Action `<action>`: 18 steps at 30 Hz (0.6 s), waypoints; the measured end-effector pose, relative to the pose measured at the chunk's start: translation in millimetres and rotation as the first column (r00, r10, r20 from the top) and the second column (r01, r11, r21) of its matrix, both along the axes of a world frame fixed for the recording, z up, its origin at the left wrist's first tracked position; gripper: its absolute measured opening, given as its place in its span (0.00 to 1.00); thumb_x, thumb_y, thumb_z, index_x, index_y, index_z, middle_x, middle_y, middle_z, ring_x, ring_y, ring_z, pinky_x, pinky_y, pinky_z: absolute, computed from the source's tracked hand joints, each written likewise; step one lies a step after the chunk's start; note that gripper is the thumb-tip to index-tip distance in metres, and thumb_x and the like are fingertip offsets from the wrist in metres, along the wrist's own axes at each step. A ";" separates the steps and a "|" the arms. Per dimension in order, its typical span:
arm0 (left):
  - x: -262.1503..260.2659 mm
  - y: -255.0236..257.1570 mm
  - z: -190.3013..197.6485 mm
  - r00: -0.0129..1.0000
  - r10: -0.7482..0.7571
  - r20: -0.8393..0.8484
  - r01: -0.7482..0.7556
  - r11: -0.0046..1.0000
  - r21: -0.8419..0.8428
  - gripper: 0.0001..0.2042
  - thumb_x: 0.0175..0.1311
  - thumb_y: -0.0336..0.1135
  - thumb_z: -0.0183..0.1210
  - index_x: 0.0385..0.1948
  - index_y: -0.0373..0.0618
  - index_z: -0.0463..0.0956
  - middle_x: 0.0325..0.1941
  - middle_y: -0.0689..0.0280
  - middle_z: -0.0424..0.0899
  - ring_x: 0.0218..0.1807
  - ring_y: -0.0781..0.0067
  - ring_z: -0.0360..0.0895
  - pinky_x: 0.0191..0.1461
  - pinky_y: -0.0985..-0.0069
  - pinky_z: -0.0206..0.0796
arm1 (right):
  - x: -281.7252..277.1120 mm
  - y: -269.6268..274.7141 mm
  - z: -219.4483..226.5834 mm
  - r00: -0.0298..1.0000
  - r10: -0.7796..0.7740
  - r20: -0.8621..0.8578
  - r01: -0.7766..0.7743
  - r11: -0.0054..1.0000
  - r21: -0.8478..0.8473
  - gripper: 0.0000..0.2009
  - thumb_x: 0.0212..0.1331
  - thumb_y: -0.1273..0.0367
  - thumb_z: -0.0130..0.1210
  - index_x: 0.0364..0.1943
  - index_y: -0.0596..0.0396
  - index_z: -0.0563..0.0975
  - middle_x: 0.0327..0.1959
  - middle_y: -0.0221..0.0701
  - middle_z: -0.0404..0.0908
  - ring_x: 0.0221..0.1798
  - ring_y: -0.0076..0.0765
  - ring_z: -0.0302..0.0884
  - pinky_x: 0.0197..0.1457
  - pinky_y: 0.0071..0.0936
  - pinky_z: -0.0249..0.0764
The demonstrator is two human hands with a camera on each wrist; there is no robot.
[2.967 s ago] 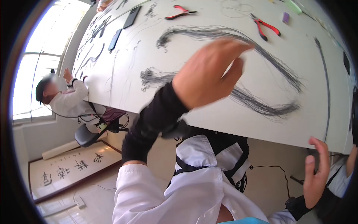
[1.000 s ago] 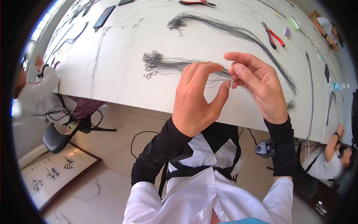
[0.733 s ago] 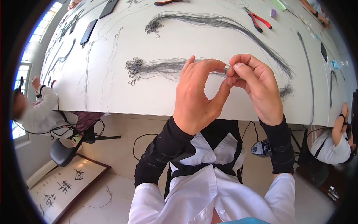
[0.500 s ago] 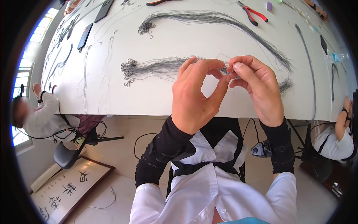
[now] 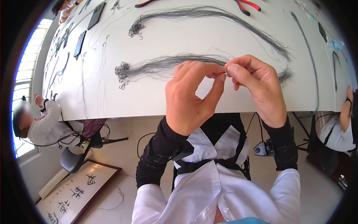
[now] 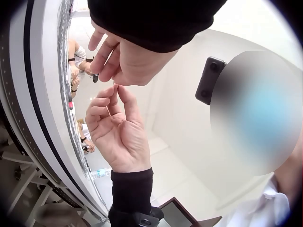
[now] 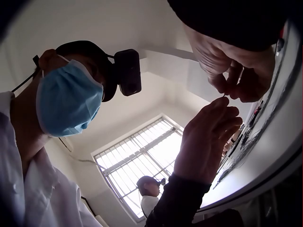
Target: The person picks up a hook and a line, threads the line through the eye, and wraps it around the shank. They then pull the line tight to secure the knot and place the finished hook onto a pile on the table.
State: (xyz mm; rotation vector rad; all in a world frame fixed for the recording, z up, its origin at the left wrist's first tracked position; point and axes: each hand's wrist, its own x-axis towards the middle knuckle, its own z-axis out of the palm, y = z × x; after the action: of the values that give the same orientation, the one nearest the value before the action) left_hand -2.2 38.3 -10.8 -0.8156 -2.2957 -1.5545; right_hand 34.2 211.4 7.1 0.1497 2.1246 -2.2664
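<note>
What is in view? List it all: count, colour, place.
table: 1, white, centre
hooked bundles: 2, grey, mid-table
thin bundles: several, grey-black, table sides
phones: 2, dark, upper left
pliers: 2, red-black, top
window: 1, white, left
chair: 1, grey, left
framed writing: 1, white, floor
other people: several, white-clad, both sides
mask: 1, blue, on face
small piece: 1, dark, between fingertips
left hand: 1, black-sleeved, pinching, centre
right hand: 1, black-sleeved, pinching, centre

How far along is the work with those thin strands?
Partway, perhaps. The far bundle and near bundle already have curled left ends, which look done. The left hand and right hand pinch something tiny between them, too small to identify. Possibly remaining: a few loose strands lying apart to the left, though I cannot tell how much work is left.
</note>
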 end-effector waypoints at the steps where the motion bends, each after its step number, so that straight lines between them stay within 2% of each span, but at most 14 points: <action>1: -0.4 -1.9 -0.1 1.000 -0.013 -0.021 0.013 0.999 -0.031 0.05 0.58 0.20 0.65 0.34 0.37 0.81 0.34 0.63 0.87 0.38 0.73 0.83 0.47 0.77 0.73 | 0.5 0.5 0.7 1.000 0.004 0.003 -0.004 1.000 0.014 0.12 0.67 0.63 0.61 0.41 0.60 0.83 0.34 0.25 0.83 0.36 0.16 0.74 0.41 0.19 0.72; 9: -1.0 -3.8 -1.1 0.999 -0.042 -0.013 0.042 0.999 -0.011 0.06 0.58 0.18 0.65 0.35 0.36 0.80 0.34 0.64 0.87 0.38 0.75 0.83 0.46 0.77 0.73 | 5.3 -0.8 8.8 0.999 -0.024 -0.029 0.028 0.989 0.148 0.10 0.67 0.67 0.62 0.39 0.62 0.83 0.33 0.24 0.83 0.36 0.16 0.75 0.43 0.17 0.73; 13: -1.6 -6.5 -0.4 0.997 -0.081 -0.020 0.081 0.997 -0.017 0.07 0.56 0.17 0.65 0.35 0.36 0.80 0.34 0.62 0.86 0.37 0.72 0.83 0.45 0.76 0.73 | 6.8 -0.8 8.1 1.000 -0.011 0.019 0.009 0.996 0.093 0.10 0.66 0.66 0.62 0.37 0.61 0.83 0.30 0.24 0.81 0.33 0.14 0.72 0.38 0.16 0.69; 18: -6.8 -9.1 -3.8 0.978 -0.139 -0.155 0.131 0.989 -0.062 0.10 0.52 0.14 0.65 0.35 0.37 0.80 0.33 0.61 0.85 0.37 0.67 0.83 0.44 0.74 0.74 | 4.2 3.5 3.8 0.989 0.055 0.138 -0.051 0.998 -0.030 0.13 0.65 0.61 0.62 0.33 0.59 0.82 0.26 0.23 0.77 0.29 0.15 0.66 0.32 0.17 0.62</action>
State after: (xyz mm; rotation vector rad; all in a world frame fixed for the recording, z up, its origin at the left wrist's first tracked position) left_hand -9.0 29.2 -14.6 -1.0887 -2.2146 -1.4314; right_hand 38.4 214.9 10.9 0.2400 2.0044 -2.1845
